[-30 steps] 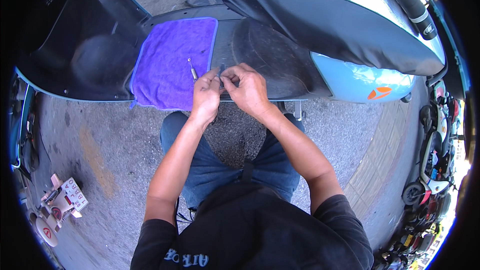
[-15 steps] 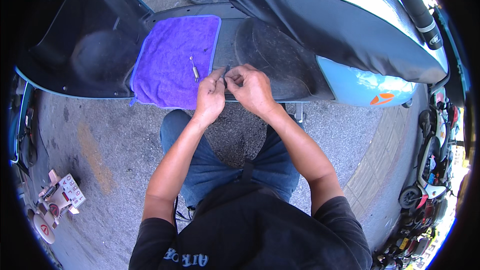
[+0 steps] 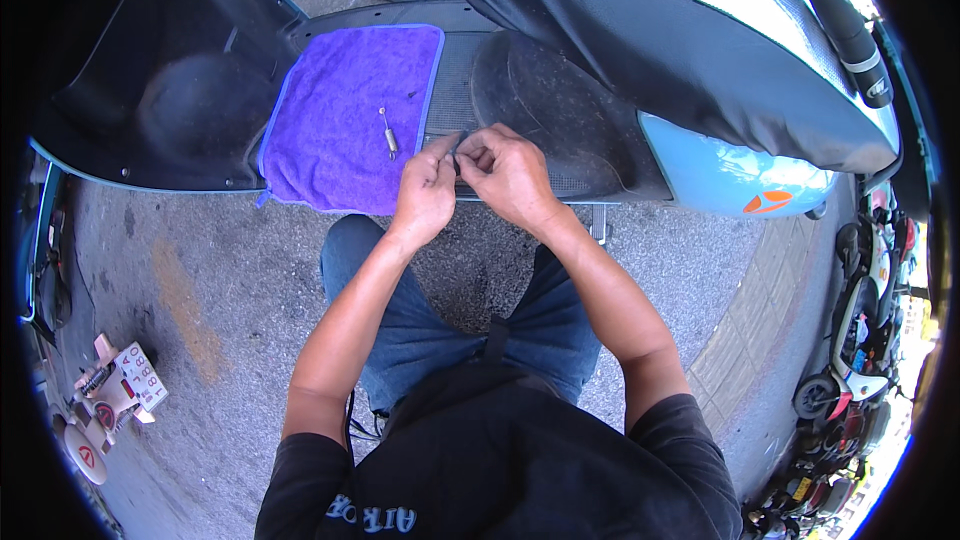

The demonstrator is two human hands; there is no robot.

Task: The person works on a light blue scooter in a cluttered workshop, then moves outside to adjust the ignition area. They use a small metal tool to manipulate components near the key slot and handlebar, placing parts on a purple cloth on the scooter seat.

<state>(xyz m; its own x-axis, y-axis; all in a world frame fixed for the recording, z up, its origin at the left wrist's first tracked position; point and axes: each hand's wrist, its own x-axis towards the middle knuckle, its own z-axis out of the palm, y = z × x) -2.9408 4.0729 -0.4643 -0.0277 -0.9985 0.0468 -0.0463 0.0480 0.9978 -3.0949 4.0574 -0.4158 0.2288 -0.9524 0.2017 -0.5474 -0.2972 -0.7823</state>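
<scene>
Crouching beside the blue scooter, you have its black seat above your hands and the dark rubber floor mat straight ahead. A purple microfibre cloth is spread over the left part of the footboard, and a small metal spring-like part lies on it, well clear of your fingers. Your left hand and right hand meet at the mat's near edge, fingertips pinched tight together on something tiny and dark; what it is I cannot tell, it is too small. Judging by this, the fiddly hand work is mid-way: one part is set aside on the cloth, the little piece is in your pinch, and nothing looks fitted back yet.
</scene>
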